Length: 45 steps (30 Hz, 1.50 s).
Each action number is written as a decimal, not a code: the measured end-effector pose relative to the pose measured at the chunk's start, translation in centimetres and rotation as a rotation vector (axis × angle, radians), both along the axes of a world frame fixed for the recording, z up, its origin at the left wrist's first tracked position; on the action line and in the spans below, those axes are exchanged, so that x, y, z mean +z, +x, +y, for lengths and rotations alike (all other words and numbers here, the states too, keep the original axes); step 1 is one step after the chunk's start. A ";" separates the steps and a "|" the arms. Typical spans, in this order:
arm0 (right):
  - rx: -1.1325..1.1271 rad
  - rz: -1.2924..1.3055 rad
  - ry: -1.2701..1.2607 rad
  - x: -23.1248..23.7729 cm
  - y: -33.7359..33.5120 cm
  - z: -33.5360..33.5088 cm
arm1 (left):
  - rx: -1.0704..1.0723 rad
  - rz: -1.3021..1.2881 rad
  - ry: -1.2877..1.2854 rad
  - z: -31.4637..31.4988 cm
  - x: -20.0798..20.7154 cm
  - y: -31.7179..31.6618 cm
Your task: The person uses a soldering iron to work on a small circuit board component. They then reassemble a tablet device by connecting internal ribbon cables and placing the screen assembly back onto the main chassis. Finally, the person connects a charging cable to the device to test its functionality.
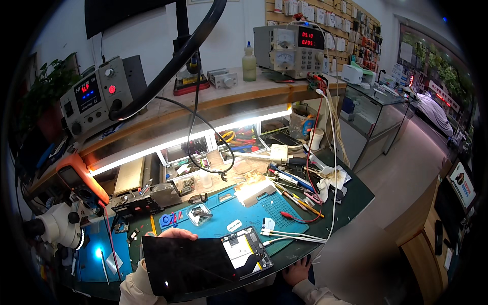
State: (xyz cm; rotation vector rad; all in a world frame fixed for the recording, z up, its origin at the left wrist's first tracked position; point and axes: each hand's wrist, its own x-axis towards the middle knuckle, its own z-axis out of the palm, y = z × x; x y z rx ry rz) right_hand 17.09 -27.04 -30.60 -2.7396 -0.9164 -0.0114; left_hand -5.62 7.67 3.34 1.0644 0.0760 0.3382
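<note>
My left hand (177,233) is closed on a black glass screen panel (185,264), its thumb and fingers showing over the top edge. The panel is tilted up and covers the left part of an opened tablet (239,249). Inside the tablet's bare right end a white and silver battery and dark boards show. A white cable plug (268,243) meets the tablet's right side. My right hand (297,272) lies at the bench's front edge, right of the tablet, fingers stretched out and holding nothing visible.
Behind the tablet is a blue work mat (218,216) with a clear parts box (199,214) and a white blade (234,225). Tweezers and pens (295,185) crowd the right. A microscope (58,226) and an orange multimeter (81,178) stand left; a power supply (290,48) sits on the shelf.
</note>
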 end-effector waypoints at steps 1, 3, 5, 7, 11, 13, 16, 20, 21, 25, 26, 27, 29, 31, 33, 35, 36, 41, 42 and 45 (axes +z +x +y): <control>0.001 -0.006 0.006 0.0 -0.1 -0.1 | 0.003 -0.002 0.031 0.1 -0.2 0.0; 0.002 -0.017 0.018 -0.1 -0.2 -0.1 | 0.011 -0.005 0.093 0.4 -0.7 -0.2; 0.006 0.000 0.002 0.4 -0.3 -0.1 | 0.007 0.093 0.127 0.7 -0.5 -0.5; 0.010 -0.003 0.002 0.6 -0.3 -0.2 | -0.004 0.129 0.135 0.9 -0.4 -0.5; 0.016 -0.018 0.033 0.6 -0.3 -0.2 | 0.009 0.053 0.067 0.3 -0.2 -0.2; 0.023 -0.029 0.031 0.8 0.0 -0.1 | 0.006 0.030 0.026 0.0 0.1 0.1; 0.044 -0.033 -0.034 0.3 0.0 -1.0 | -0.015 0.112 -0.069 -0.7 1.0 0.2; 0.077 -0.077 -0.035 0.2 0.3 -0.7 | -0.004 0.059 -0.041 0.2 0.6 0.5; 0.082 -0.103 -0.029 0.3 0.2 -0.7 | -0.016 0.040 -0.054 0.0 0.6 0.7; 0.088 -0.076 -0.015 0.5 0.1 -0.4 | -0.037 -0.055 0.057 0.3 -0.2 0.4; 0.086 -0.083 -0.030 0.3 0.2 -0.4 | -0.043 -0.056 0.055 0.5 -0.2 0.4; 0.085 -0.089 -0.046 0.0 0.2 -0.4 | -0.049 -0.057 0.053 0.6 -0.2 0.5; 0.080 -0.078 -0.036 -0.2 0.4 -0.5 | -0.059 -0.043 0.027 0.9 -0.6 0.6; 0.075 -0.066 -0.040 -0.4 0.4 -0.6 | -0.053 -0.026 -0.018 0.6 -0.1 0.5; 0.069 -0.053 -0.056 -0.6 0.5 -0.7 | -0.035 0.007 0.010 0.7 -0.2 0.4; 0.068 -0.050 -0.050 -0.7 0.6 -0.6 | -0.005 0.061 0.122 0.9 -0.3 0.2; 0.068 -0.048 -0.047 -0.7 0.5 -0.6 | -0.002 0.051 0.122 0.8 -0.3 0.2; 0.073 -0.075 -0.055 -1.1 0.6 -0.9 | -0.011 0.024 0.018 0.4 0.0 0.4; 0.070 -0.074 -0.056 -1.2 0.7 -1.0 | -0.007 0.023 0.041 0.4 -0.1 0.5; 0.080 -0.056 -0.053 -0.9 0.6 -0.7 | 0.007 0.026 0.094 0.5 -0.2 0.2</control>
